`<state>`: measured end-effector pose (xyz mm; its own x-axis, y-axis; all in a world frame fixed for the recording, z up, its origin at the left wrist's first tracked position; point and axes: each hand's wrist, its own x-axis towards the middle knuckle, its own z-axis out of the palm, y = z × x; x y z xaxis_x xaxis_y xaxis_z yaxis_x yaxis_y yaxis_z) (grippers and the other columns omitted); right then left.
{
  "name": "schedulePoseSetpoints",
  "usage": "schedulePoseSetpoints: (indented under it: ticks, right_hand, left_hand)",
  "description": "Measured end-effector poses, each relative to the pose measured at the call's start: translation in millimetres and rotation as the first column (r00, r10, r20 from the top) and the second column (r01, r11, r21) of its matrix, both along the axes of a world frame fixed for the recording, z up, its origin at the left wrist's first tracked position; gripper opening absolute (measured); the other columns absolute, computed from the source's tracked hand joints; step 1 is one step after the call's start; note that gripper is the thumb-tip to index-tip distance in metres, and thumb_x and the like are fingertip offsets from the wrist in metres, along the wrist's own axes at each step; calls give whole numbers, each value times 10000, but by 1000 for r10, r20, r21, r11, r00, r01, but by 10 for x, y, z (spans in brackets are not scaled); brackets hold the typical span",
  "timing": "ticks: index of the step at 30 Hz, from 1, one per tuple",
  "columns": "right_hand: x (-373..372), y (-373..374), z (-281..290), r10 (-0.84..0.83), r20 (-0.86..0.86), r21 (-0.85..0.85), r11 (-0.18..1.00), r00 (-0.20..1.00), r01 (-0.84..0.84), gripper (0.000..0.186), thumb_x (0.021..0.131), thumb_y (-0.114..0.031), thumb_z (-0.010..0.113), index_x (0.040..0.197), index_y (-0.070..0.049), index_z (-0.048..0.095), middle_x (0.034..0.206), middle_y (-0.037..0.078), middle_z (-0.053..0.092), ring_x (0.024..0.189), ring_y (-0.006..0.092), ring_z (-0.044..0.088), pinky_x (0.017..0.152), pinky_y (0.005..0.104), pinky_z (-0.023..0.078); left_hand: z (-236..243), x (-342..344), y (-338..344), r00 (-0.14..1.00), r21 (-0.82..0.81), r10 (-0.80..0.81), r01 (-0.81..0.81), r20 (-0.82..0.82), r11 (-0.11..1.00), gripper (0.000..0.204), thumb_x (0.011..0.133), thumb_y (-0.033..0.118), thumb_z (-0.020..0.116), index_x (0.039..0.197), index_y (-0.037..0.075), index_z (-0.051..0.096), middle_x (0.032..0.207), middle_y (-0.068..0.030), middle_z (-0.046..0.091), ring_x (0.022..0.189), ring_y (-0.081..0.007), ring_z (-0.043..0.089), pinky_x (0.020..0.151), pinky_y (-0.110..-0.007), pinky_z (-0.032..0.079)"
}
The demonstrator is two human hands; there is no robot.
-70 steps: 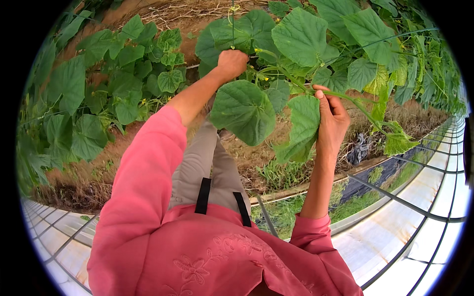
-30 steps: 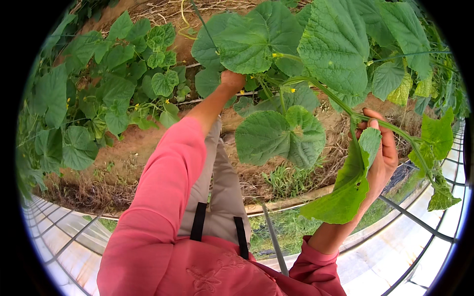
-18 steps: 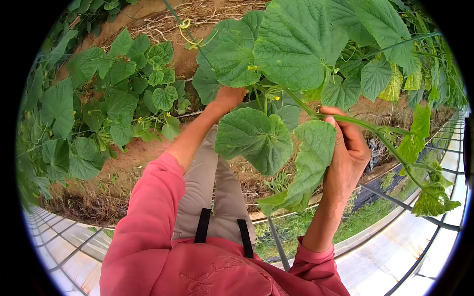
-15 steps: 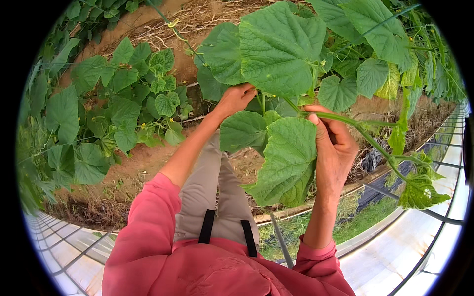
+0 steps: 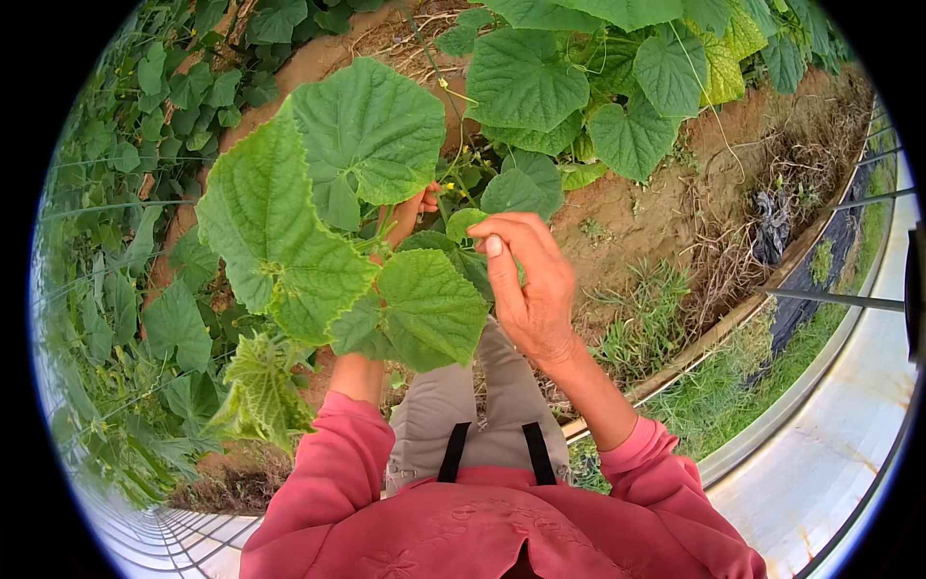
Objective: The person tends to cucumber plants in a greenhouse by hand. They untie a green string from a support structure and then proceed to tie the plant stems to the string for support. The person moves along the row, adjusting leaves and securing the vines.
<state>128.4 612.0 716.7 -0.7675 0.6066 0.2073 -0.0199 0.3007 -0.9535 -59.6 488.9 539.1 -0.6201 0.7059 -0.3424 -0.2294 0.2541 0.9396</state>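
Leaves (image 5: 381,135) partly hide the left grip (image 5: 409,217) (right grip (image 5: 529,280) curled nearby).

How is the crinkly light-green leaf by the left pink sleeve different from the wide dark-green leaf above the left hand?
The crinkly light-green leaf looks smaller than the wide dark-green leaf. The crinkly leaf is yellower; the wide leaf is deeper green. The crinkly leaf is puckered; the wide leaf spreads nearly flat. Both are green.
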Motion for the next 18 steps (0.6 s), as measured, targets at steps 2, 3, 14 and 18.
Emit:
schedulePoseSetpoints:
  ticks: [2, 3, 14, 18]
  right_hand:
    - [30, 102, -269, -9, 67, 1, 1000, 998, 9, 129, 849, 23, 555, 965, 10, 609, 958, 155, 610, 849, 285, 624, 716, 351, 493]
    - [3, 136, -435, -14, 104, 0, 1000, 994, 14, 135, 839, 27, 557, 961, 8, 610, 953, 156, 609, 857, 284, 626, 717, 354, 494]
    - [-546, 45, -1455, 60, 648, 576, 614, 760, -540, 185, 647, -76, 670, 823, -65, 618, 831, 107, 593, 789, 238, 632, 670, 356, 510]
    - [-381, 65, -1520, 148, 585, 482, 727, 797, -489, 188, 655, -63, 657, 831, -57, 592, 780, 110, 602, 757, 260, 643, 650, 381, 514]
  left_hand:
    - [-17, -145, -147, 991, -13, -119, 120, 65, 993, 345, 1022, 334, 374, 970, 37, 542, 962, -59, 573, 821, -133, 527, 770, -315, 488]
    - [-10, -111, -188, 989, -5, -133, 134, 63, 991, 374, 1017, 366, 371, 974, 41, 551, 923, -48, 563, 806, -127, 529, 767, -306, 487]
    - [189, 241, -263, 978, -86, -201, 205, 53, 975, 319, 1021, 297, 390, 928, 24, 525, 980, -67, 546, 833, -160, 519, 797, -327, 457]
    - [154, 400, -233, 981, -84, -193, 191, -11, 978, 311, 1010, 304, 428, 911, 28, 533, 979, -60, 546, 809, -147, 520, 789, -312, 448]
